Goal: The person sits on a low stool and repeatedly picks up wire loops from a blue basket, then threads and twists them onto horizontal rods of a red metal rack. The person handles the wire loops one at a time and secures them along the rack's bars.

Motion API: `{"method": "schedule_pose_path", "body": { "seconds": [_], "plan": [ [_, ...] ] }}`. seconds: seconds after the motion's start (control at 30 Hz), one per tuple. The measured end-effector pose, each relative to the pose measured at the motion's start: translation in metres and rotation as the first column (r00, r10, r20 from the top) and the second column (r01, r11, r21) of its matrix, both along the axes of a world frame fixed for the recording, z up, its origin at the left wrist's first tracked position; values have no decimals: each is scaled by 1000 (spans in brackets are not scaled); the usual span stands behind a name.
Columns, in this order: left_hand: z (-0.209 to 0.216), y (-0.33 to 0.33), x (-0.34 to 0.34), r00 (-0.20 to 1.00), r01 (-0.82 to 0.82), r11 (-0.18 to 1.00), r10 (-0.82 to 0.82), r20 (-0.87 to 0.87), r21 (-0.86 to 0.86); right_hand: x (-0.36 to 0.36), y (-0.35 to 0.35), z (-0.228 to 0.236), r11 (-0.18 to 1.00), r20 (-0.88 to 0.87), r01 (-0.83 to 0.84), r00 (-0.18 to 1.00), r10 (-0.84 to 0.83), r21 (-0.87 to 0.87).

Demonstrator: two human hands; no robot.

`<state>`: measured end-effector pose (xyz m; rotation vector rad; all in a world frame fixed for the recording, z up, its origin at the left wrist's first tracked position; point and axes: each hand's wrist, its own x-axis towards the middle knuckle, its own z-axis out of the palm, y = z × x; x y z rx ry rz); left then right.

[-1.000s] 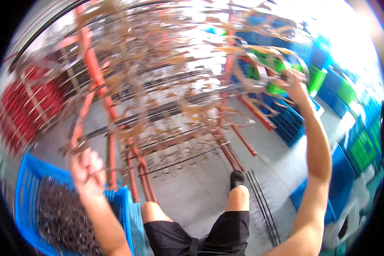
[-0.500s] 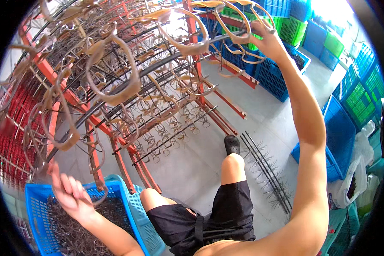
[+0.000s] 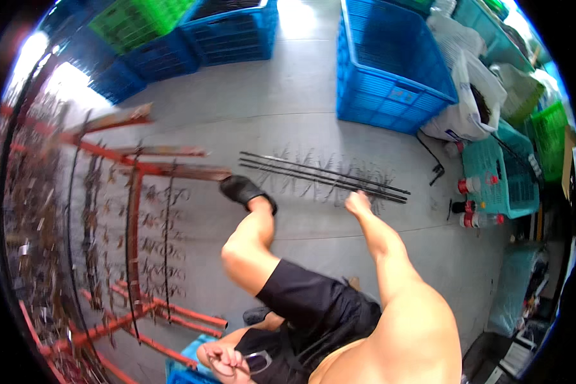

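Observation:
Low in the picture, my left hand (image 3: 229, 366) is closed around a thin eyeglass frame (image 3: 257, 362), whose rim sticks out beside the fingers over my thigh. Out to the right, my right arm stretches down to the floor. There my right hand (image 3: 357, 203) is closed at the nearer of some long black rods (image 3: 281, 169), with its fingertips on it toward the right end. Thin wire-like prongs branch from the rods, which lie side by side on the grey floor. The fingers partly hide their grip.
A red metal rack (image 3: 134, 243) hung with many frames fills the left side, blurred in part. An open blue crate (image 3: 397, 89) stands beyond the rods. White bags (image 3: 470, 105), a teal basket (image 3: 496, 166) and bottles (image 3: 480, 220) are at the right. My shoe (image 3: 246, 192) is beside the rods.
My view has swung right, away from the hanging frames. My right hand has left the rack's upper rod and come down to the floor rods. My left hand is now near my lap, holding an eyeglass frame.

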<state>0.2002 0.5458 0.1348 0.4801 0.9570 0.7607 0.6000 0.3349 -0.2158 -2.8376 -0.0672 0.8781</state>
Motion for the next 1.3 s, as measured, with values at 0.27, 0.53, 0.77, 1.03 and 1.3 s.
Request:
{"method": "schedule_pose_path", "body": {
  "seconds": [0.27, 0.53, 0.77, 1.03, 1.3],
  "plan": [
    [-6, 77, 66, 960, 231, 965, -247, -134, -127, 60, -108, -70, 935, 188, 348, 924, -331, -65],
    [-24, 115, 125, 928, 332, 943, -331, -173, -24, 84, -132, -42, 943, -118, 277, 946, -301, -183],
    [-43, 106, 72, 977, 79, 996, -67, -202, 47, 66, -144, 21, 943, 76, 334, 940, -332, -7],
    [-13, 76, 45, 994, 88, 986, -78, -77, 143, 64, -134, 38, 959, 123, 226, 971, -207, -173],
    [-6, 44, 3, 999, -3, 984, -6, 46, 180, 31, -171, 120, 943, 281, 330, 909, -307, -35]
  ]
}}
